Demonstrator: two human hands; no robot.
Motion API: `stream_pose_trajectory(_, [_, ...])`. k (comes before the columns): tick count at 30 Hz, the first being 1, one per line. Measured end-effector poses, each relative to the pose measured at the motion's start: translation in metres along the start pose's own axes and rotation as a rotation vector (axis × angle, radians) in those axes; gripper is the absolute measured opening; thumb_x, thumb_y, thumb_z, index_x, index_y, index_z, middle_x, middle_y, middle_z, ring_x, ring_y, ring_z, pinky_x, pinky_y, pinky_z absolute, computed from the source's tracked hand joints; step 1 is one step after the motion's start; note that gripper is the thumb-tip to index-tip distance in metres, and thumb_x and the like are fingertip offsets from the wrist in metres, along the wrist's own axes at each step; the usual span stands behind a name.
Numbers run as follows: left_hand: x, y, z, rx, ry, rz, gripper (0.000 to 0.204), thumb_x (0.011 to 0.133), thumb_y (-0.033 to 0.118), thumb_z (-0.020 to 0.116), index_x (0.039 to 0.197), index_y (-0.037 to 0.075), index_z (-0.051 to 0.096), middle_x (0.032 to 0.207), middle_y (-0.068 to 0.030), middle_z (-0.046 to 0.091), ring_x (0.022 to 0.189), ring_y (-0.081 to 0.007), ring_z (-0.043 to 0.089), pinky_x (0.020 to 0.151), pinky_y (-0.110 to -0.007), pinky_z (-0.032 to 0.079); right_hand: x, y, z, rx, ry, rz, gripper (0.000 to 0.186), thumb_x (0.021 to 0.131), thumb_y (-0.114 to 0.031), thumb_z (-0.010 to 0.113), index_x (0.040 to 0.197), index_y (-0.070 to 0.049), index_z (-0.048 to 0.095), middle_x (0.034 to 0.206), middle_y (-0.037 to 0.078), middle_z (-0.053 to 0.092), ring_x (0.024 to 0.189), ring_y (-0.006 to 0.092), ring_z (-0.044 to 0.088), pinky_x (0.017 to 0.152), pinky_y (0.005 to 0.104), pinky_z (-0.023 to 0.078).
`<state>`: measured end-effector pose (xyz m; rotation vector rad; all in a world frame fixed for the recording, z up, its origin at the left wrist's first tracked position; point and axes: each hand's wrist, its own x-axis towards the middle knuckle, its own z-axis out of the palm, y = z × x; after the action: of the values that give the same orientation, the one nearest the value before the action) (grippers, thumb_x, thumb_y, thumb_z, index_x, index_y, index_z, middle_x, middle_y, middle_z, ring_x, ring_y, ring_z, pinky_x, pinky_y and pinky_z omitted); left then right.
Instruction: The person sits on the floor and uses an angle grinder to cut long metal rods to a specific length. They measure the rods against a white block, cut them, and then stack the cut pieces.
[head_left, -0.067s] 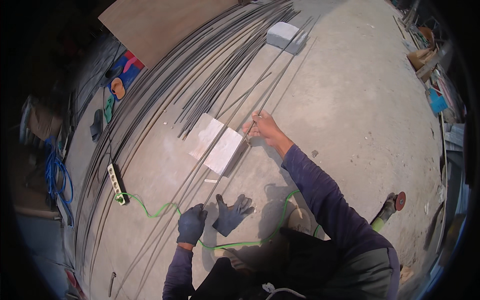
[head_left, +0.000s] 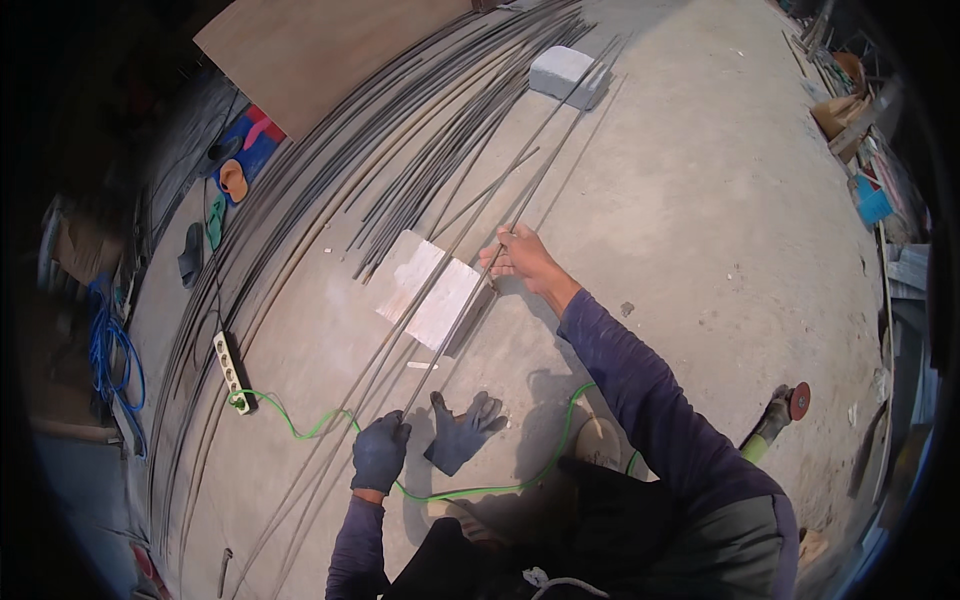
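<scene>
A long thin steel rod runs slantwise from lower left to upper right. My left hand, in a dark glove, is closed round its near part. Further along, my bare right hand grips the same rod, thumb on top and fingers partly curled. Between my hands, the rod passes over the right edge of a pale block. Its far end lies by a second grey-white block. Other thin rods cross both blocks to its left. An empty dark glove lies on the floor beside my left hand.
Many long rods lie bundled on the concrete floor at left, near a wooden board. A power strip feeds a green cable curving before my feet. At right lies an angle grinder. Sandals lie far left.
My right hand and the rod have shifted slightly left, so the rod now sits further onto the near block's edge. Both hands keep their hold.
</scene>
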<state>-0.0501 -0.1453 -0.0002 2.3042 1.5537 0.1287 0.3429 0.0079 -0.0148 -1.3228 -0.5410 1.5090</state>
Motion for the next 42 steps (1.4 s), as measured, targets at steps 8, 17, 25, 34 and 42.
stream_pose_trajectory(8, [0.007,-0.019,-0.012,0.084,0.092,-0.032,0.03,0.091,0.026,0.067,0.114,0.008,0.072,0.094,-0.0205,0.073,0.085,-0.0381,0.071,0.074,-0.048,0.055,0.026,0.003,0.021,-0.06,0.006,0.003,0.029,0.109,-0.031,0.044,0.12,-0.005,0.044,0.1,0.014,0.068,0.079,0.0206,0.066,0.072,0.035,0.057])
stream_pose_trajectory(17, [0.014,-0.036,-0.017,0.045,0.099,-0.113,0.029,0.09,0.025,0.067,0.112,0.007,0.072,0.093,-0.0206,0.072,0.085,-0.0387,0.07,0.075,-0.049,0.054,0.034,0.007,0.041,-0.028,0.041,-0.008,0.025,0.106,-0.027,0.052,0.113,-0.004,0.049,0.092,0.009,0.062,0.072,0.0137,0.061,0.058,0.0278,0.054])
stream_pose_trajectory(25, [0.008,-0.056,-0.013,0.24,0.01,-0.16,0.018,0.088,0.025,0.069,0.097,0.009,0.071,0.085,-0.0183,0.07,0.078,-0.0379,0.068,0.068,-0.05,0.052,0.041,0.021,0.037,-0.02,-0.032,0.023,0.028,0.104,-0.03,0.059,0.1,-0.002,0.058,0.084,0.007,0.061,0.066,0.0118,0.059,0.054,0.0263,0.05])
stream_pose_trajectory(34, [0.009,-0.046,-0.019,0.279,0.047,-0.217,0.015,0.089,0.025,0.067,0.09,0.011,0.07,0.081,-0.0182,0.067,0.077,-0.0386,0.068,0.065,-0.051,0.052,0.038,0.02,0.039,0.038,-0.033,-0.002,0.032,0.101,-0.031,0.063,0.091,-0.001,0.057,0.076,0.009,0.058,0.057,0.0137,0.054,0.047,0.0291,0.044])
stream_pose_trajectory(42, [0.012,-0.041,-0.019,0.342,-0.001,-0.29,0.017,0.088,0.027,0.067,0.092,0.011,0.071,0.088,-0.0172,0.068,0.081,-0.038,0.069,0.066,-0.05,0.053,0.041,0.013,0.036,-0.046,0.037,-0.038,0.037,0.102,-0.032,0.062,0.112,0.002,0.05,0.078,0.016,0.063,0.057,0.0159,0.058,0.046,0.0286,0.045])
